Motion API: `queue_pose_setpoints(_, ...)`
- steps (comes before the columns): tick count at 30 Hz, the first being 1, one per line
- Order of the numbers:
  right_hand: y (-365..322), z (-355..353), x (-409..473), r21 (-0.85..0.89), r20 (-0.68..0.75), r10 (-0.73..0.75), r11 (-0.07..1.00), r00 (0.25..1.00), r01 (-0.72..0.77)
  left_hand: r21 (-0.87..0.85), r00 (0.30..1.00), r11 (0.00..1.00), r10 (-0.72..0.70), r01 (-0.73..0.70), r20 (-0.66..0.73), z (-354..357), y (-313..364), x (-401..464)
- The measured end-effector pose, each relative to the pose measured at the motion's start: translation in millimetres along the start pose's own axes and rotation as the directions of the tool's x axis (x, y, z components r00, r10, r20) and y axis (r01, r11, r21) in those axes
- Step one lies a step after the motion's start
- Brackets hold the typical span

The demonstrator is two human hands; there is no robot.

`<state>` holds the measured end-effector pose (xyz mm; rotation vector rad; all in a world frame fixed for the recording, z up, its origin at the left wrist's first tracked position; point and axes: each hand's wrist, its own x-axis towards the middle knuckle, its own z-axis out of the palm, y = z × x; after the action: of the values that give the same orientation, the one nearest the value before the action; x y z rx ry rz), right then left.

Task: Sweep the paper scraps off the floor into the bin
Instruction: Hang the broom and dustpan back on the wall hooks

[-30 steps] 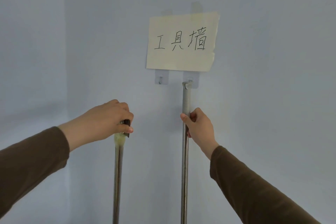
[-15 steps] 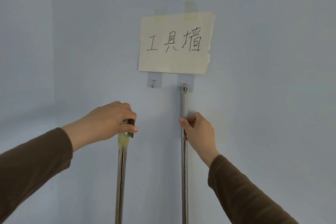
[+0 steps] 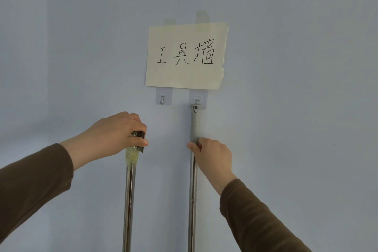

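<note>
Two long metal tool handles stand upright against a pale blue wall. My left hand (image 3: 114,135) grips the top end of the left handle (image 3: 129,200), which hangs free of the empty left hook (image 3: 162,100). My right hand (image 3: 211,156) grips the right handle (image 3: 194,127) just below its grey sleeve; the loop at its top sits at the right hook (image 3: 196,100). The tool heads, the floor, paper scraps and bin are out of view.
A cream paper sign (image 3: 186,56) with handwritten characters is taped to the wall above the two hooks. A wall corner runs vertically at the left (image 3: 48,67).
The view has tilted so the sign and hooks sit lower in frame. Both hands keep their grips; the right handle's top has dropped slightly below its hook.
</note>
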<state>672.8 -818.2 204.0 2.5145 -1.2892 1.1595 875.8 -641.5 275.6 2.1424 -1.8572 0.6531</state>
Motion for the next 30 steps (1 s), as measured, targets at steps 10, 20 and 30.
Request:
queue_pose_setpoints(10,-87.7,73.5,-81.6,0.587,0.573,-0.228,0.784,0.787,-0.201,0.016,0.996,1.0,0.005,-0.004,-0.089,-31.5,28.5,43.6)
queue_pose_setpoints(20,-82.9,87.5,-42.8,0.764,0.415,-0.078,0.572,0.906,-0.3,-0.621,0.785,0.784,-0.403,0.03,-0.471,57.1,32.7,38.8)
queue_pose_setpoints(30,-82.4,109.8,-21.9,0.749,0.475,-0.097,0.566,0.875,-0.343,-0.74,0.86,0.661,-0.442,0.122,-0.253,108.0,30.2,48.8)
